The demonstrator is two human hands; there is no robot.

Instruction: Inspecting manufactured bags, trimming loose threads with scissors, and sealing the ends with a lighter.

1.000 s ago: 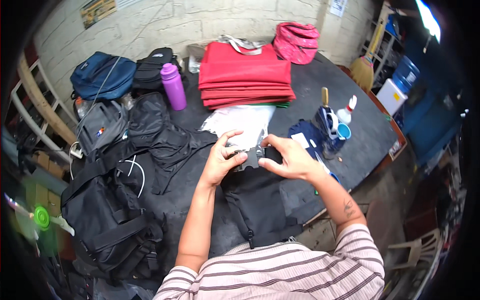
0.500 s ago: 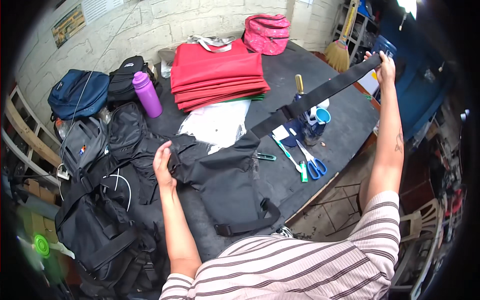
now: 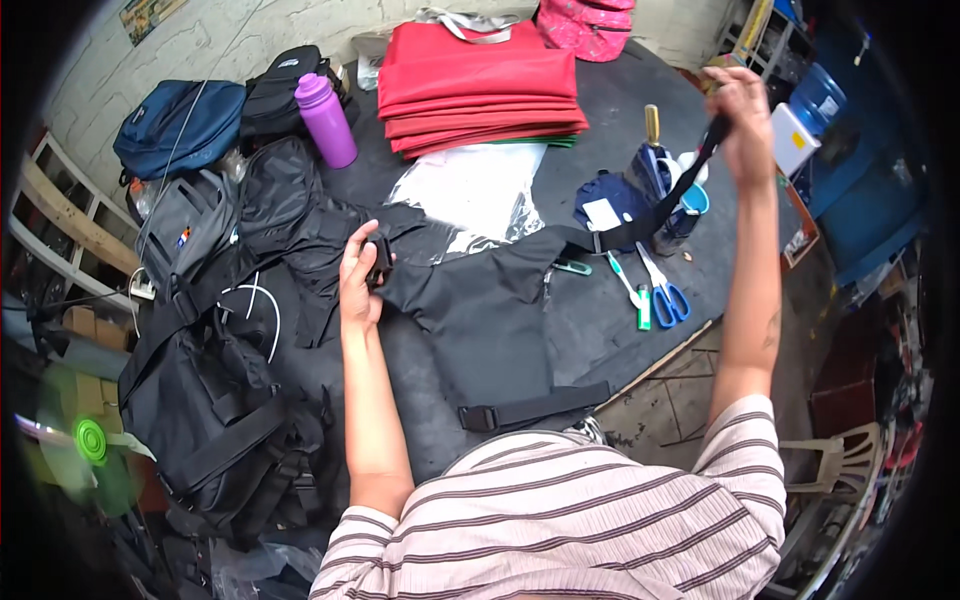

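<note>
A flat black fabric bag [image 3: 490,325] lies across the table in front of me. My left hand [image 3: 360,280] is closed at its left edge, around a small dark buckle [image 3: 379,262]; its exact shape is partly hidden by the fingers. From the bag's upper right corner a wide black strap [image 3: 690,178] rises, and my right hand [image 3: 742,125] grips its end above the table's right side. A slider sits on this strap near the bag. Along the bag's lower edge lies a second strap with a black buckle [image 3: 480,417].
Blue-handled scissors [image 3: 670,303], a toothbrush and a green lighter [image 3: 643,308] lie right of the bag. Behind are folded red fabric bags [image 3: 480,80] and a clear plastic sheet. A purple bottle [image 3: 326,120] and several backpacks stand left; a green-hubbed fan [image 3: 90,440] is lower left.
The strap, taut and stretched far to the upper right before, now bends and hangs slacker under my right hand. The lower strap lies straighter. The whole view has shifted, moving the table rightward and up.
</note>
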